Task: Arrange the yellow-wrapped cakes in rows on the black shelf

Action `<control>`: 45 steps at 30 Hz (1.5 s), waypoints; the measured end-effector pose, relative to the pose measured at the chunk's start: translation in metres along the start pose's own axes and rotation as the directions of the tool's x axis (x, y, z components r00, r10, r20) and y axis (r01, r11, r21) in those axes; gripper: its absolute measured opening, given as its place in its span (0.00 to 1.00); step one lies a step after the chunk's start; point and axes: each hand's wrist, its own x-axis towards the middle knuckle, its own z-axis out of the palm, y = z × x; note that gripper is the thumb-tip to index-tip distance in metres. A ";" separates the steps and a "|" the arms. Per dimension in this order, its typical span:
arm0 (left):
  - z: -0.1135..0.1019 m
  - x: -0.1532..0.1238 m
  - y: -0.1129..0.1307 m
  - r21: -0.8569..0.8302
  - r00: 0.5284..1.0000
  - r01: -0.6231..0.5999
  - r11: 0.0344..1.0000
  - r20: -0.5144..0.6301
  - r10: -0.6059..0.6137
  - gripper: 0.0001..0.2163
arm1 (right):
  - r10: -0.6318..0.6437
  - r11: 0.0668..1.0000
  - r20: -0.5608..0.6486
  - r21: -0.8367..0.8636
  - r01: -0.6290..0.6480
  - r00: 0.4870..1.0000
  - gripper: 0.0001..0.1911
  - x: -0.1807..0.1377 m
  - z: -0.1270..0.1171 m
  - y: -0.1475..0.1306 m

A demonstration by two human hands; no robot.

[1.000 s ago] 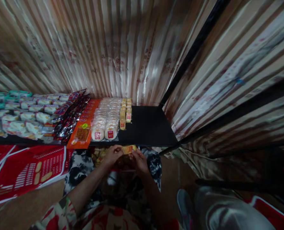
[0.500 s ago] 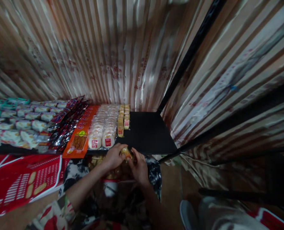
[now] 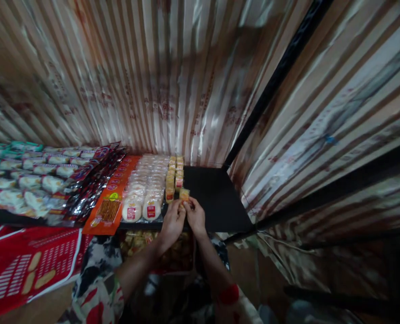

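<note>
Over the black shelf [image 3: 216,198], my left hand [image 3: 174,220] and my right hand [image 3: 196,216] meet with their fingertips around one small yellow wrapped snack [image 3: 184,194]. Both hands are closed in a pinch on its near end. Just beyond and to the left stand two short rows of matching small yellow packs [image 3: 170,184]. Left of these are rows of round white crackers in clear wrappers [image 3: 152,211] with red labels. Below the shelf edge, partly hidden by my forearms, sits a container of more yellow wrapped snacks [image 3: 178,254].
An orange packet of sticks [image 3: 107,209], dark shiny packets [image 3: 88,191] and white wrapped packs [image 3: 31,182] fill the shelf's left. A red printed bag [image 3: 34,265] lies below. Black metal posts [image 3: 274,81] frame the right side, before striped sheeting [image 3: 173,81].
Both hands have moved forward from the shelf's front edge to over the shelf, carrying the yellow snack toward the rows. The container below shows more now.
</note>
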 end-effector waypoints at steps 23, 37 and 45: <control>0.037 0.054 -0.040 -0.187 0.987 0.156 0.970 -0.011 -0.161 0.19 | -0.102 0.988 -0.035 -0.121 0.097 0.994 0.17 0.042 0.037 0.008; 0.005 -0.046 -0.041 -0.059 0.974 -0.216 0.975 0.052 0.219 0.17 | -0.163 0.986 -0.143 0.007 0.165 0.976 0.15 -0.059 0.021 0.020; -0.003 -0.095 -0.098 0.275 0.938 0.252 0.928 0.166 -0.303 0.15 | -0.045 0.939 0.177 -0.330 0.102 0.983 0.17 -0.123 0.038 0.072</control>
